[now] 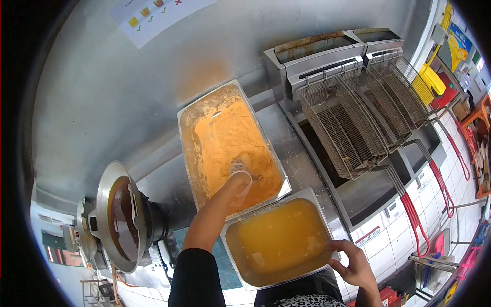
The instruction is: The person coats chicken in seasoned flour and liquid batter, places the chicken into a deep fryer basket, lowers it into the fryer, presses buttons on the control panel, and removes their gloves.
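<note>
A deep metal tray (188,148) holds orange powder. My left hand (241,171), in a clear plastic glove, reaches down into the powder, and its fingers are hidden there. Just in front stands a second metal tray (231,250) with yellow liquid in it, close to my body. My bare right hand (353,263) pinches the right rim of this liquid tray between thumb and fingers.
Wire fryer baskets (342,123) with red handles rest over the fryer at the right. A large pan of dark brown liquid (124,220) stands at the left. A paper sheet (158,18) is on the metal wall.
</note>
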Demonstrator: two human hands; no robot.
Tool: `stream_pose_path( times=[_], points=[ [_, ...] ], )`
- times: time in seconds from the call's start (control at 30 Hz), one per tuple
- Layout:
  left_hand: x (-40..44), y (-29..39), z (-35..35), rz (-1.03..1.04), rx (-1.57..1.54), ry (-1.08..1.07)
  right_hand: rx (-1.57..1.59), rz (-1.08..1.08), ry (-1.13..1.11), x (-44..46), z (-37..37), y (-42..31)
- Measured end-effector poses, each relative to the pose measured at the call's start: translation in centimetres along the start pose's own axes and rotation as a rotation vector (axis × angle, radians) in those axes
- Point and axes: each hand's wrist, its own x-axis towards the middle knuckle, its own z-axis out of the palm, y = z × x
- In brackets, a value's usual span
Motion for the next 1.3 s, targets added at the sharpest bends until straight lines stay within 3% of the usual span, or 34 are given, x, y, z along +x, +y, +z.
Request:
stream_pose_path(
  times=[0.13,0.23,0.33,0.43,0.5,0.67,0.73,0.83,0.93,1.03,1.2,1.27,1.3],
  points=[
    [0.9,-0.1,-0.4,-0.036,-0.133,-0.116,-0.004,-0.003,-0.023,0.7,0.1,0.5],
    [1.1,-1.1,-1.1,0.102,-0.054,-0.153,-0.004,0.010,-0.041,1.0,0.0,0.3],
    [-0.8,-0.9,-3.5,-0.185,-0.485,-0.096,-0.008,0.000,-0.039,1.2,0.0,0.0],
    [-2.5,-0.5,-5.8,-0.257,-0.521,-0.026,-0.007,-0.006,-0.037,1.2,0.2,-0.1],
    [-0.9,-1.8,-3.1,-0.254,-0.551,0.106,-0.003,-0.005,-0.043,1.3,0.1,0.0],
    [2.6,-6.3,-2.4,-0.026,-0.306,0.214,0.011,0.021,-0.045,1.3,0.0,0.3],
    [3.2,-6.8,-3.5,0.052,-0.332,0.234,0.013,0.014,-0.043,1.1,0.2,0.9],
    [1.9,-5.0,-4.3,0.105,-0.614,0.388,0.009,0.021,-0.044,0.9,-0.1,1.0],
    [3.9,-3.0,-3.6,-0.022,-0.685,0.192,0.018,0.032,-0.035,0.6,-0.3,1.4],
    [3.8,0.7,-2.1,-0.169,-0.262,0.226,0.015,0.029,-0.021,0.3,-0.3,1.9],
    [1.0,4.6,-4.2,-0.062,0.109,0.115,0.021,0.038,-0.028,0.1,-0.6,1.8],
    [0.8,4.3,-4.3,-0.146,-0.022,0.077,0.008,0.045,-0.037,0.0,-0.6,1.8],
    [0.2,3.9,-6.2,-0.246,-0.259,0.026,0.015,0.039,-0.037,-0.1,-0.6,1.9]
  ],
)
